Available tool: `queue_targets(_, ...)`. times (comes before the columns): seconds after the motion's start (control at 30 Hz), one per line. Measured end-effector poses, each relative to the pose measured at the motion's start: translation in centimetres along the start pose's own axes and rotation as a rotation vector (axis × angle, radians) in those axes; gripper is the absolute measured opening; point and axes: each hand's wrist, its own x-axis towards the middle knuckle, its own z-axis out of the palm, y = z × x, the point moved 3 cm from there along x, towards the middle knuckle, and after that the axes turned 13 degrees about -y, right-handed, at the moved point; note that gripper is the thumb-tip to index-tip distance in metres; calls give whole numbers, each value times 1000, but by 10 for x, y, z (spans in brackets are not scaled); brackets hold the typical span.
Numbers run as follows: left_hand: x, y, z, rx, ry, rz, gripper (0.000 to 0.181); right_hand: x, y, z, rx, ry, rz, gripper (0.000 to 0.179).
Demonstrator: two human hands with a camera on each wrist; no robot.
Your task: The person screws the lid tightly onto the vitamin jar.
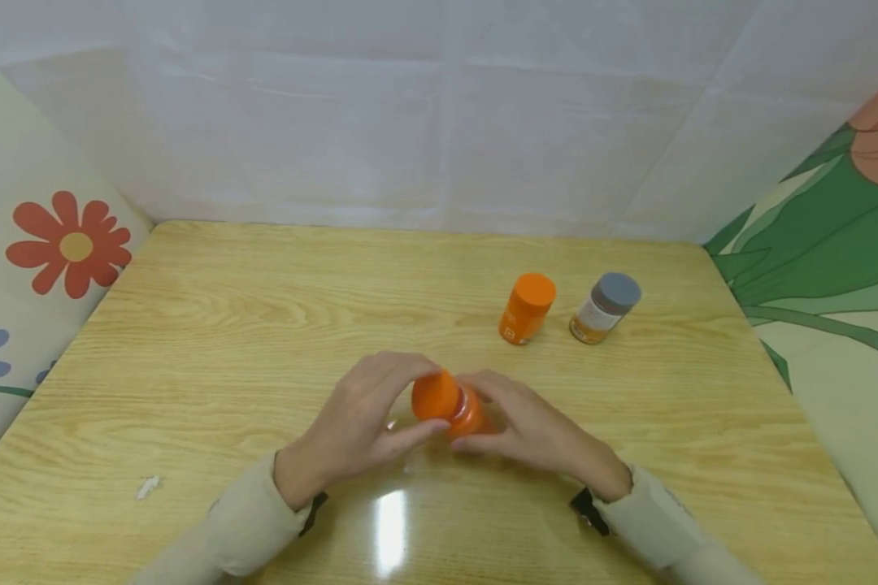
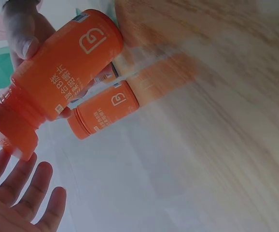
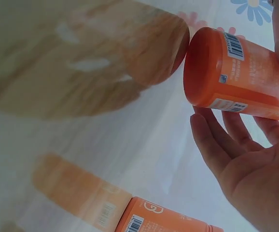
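Observation:
An orange pill bottle (image 1: 471,416) is held tilted between both hands, close over the table. My left hand (image 1: 358,418) pinches its orange screw cap (image 1: 434,396) between thumb and fingers. Around the bottle's body (image 2: 72,60) are the thumb and fingers of my right hand (image 1: 537,422). In the left wrist view the bottle neck (image 2: 21,104) shows between body and cap, with the cap at its mouth. The bottle's base (image 3: 202,67) faces the camera in the right wrist view, a barcode label on its side.
A second orange bottle (image 1: 527,310), cap on, stands farther back to the right. Beside it is a grey-capped bottle (image 1: 606,307) with a white and orange label. The wood-grain table (image 1: 263,301) ends at a white sheet (image 1: 410,138) behind. A small white patch (image 1: 149,487) marks the left side.

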Motion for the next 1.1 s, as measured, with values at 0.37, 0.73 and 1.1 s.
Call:
queue_targets(0.37, 4, 1, 1, 56, -59, 14, 51, 0, -4, 0, -58, 5, -25, 71)
queue_targets(0.73, 5, 1, 3, 25, -108, 33, 49, 1, -3, 0, -72, 8, -31, 71)
queue_targets(1.1, 5, 1, 2, 42, -97, 27, 55, 0, -3, 1, -64, -9, -7, 70)
